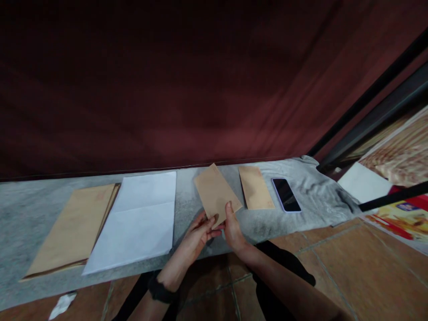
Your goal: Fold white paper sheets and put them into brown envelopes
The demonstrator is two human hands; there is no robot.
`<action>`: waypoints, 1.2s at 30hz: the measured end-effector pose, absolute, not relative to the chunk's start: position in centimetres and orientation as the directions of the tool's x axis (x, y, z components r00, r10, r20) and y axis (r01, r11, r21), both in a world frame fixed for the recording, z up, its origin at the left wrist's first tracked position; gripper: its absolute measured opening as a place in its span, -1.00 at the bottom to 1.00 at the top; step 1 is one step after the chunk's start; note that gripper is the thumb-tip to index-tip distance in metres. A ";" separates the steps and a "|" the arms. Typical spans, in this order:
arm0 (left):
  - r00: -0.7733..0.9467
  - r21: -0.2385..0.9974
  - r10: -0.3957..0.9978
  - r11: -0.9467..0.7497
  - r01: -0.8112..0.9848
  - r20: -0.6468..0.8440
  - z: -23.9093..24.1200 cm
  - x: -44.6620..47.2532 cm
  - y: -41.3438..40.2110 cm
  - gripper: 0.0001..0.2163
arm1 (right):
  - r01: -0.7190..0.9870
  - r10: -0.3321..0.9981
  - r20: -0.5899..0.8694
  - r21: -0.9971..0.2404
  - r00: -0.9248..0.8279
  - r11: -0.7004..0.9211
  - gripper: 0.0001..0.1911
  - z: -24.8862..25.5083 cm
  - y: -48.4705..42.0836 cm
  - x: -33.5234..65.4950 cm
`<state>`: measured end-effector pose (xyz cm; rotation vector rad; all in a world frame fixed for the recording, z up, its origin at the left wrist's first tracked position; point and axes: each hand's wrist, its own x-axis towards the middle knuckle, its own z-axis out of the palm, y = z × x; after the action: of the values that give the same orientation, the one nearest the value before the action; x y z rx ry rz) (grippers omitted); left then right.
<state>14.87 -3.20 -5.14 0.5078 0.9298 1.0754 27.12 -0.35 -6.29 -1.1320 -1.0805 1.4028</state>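
Both hands are holding a small brown envelope (216, 192) tilted above the near edge of the grey cloth (317, 191) spread on the floor. The left hand (197, 234) is pinching its lower corner between thumb and fingers, while the right hand (233, 229) is gripping the bottom edge with the thumb on top. A second brown envelope (256, 188) is lying flat just to the right, beside a dark phone (286, 195). Toward the cloth's left end, white paper sheets (138, 220) are resting beside a stack of large brown envelopes (73, 227).
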 end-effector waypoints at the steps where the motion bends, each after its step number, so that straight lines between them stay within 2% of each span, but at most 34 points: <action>1: 0.138 0.748 0.906 0.410 -0.523 -0.400 -5.2 14.8 -3.1 -0.43 | -0.149 0.992 -0.103 -0.982 -0.073 -0.113 -0.20 -6.7 -0.5 26.8; 5: 0.063 0.803 0.902 0.410 -0.432 -0.426 -5.5 13.9 -2.9 -0.36 | -0.087 0.992 -0.100 -0.991 -0.081 -0.106 -0.41 -8.1 -0.1 27.9; 7: 0.039 0.846 0.905 0.411 -0.341 -0.424 -5.7 13.2 -3.0 -0.35 | -0.060 0.995 -0.090 -0.994 -0.031 -0.092 -0.42 -8.8 0.8 29.6; 10: 0.045 0.880 0.901 0.431 -0.198 -0.431 -6.3 12.1 -3.3 -0.36 | 0.076 0.997 -0.082 -0.994 0.004 -0.082 -0.41 -9.6 2.6 32.4; 15: 0.059 0.900 0.898 0.437 0.001 -0.436 -7.1 11.5 -3.5 -0.29 | 0.208 0.992 -0.022 -0.978 -0.121 0.004 -0.53 -9.4 4.0 33.6; 17: 0.026 0.900 0.902 0.428 0.081 -0.431 -6.9 11.6 -3.6 -0.29 | 0.272 0.974 0.038 -0.957 -0.224 0.099 -0.55 -9.0 3.6 32.8; 19: -0.009 0.893 0.914 0.399 0.208 -0.406 -6.6 11.8 -3.8 -0.31 | 0.431 0.919 0.117 -0.856 -0.376 0.286 -0.52 -8.6 3.0 31.9; 21: -0.054 0.854 0.934 0.344 0.389 -0.352 -6.3 11.8 -4.0 -0.31 | 0.598 0.846 0.151 -0.645 -0.512 0.477 -0.45 -8.6 2.4 31.3; 23: -0.112 0.737 0.953 0.289 0.610 -0.281 -6.0 11.8 -4.4 -0.36 | 0.687 0.814 0.144 -0.466 -0.563 0.558 -0.40 -8.7 2.2 31.2; 25: -0.127 0.569 0.977 0.203 0.797 -0.171 -5.9 12.1 -4.9 -0.50 | 0.724 0.813 0.136 -0.389 -0.566 0.569 -0.38 -9.0 2.5 31.4; 27: -0.031 0.454 0.999 0.043 0.890 -0.032 -6.1 12.8 -5.4 -0.66 | 0.738 0.814 0.126 -0.360 -0.567 0.570 -0.38 -9.3 3.2 31.7; 29: 0.158 0.435 0.983 -0.183 0.882 0.093 -6.5 13.8 -5.9 -0.71 | 0.738 0.807 0.119 -0.344 -0.579 0.580 -0.37 -9.5 4.2 32.0; 32: 0.404 0.428 0.897 -0.440 0.790 0.177 -7.1 15.2 -6.7 -0.59 | 0.742 0.800 0.112 -0.314 -0.590 0.592 -0.37 -9.7 5.9 32.1; 36: 0.509 0.373 0.845 -0.531 0.761 0.164 -7.5 15.9 -7.4 -0.44 | 0.764 0.804 0.086 -0.269 -0.588 0.587 -0.36 -9.5 8.4 31.6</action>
<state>15.86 -7.39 -7.53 2.5005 1.3591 0.4793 31.57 8.41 -9.51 -1.3098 -2.6173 0.3020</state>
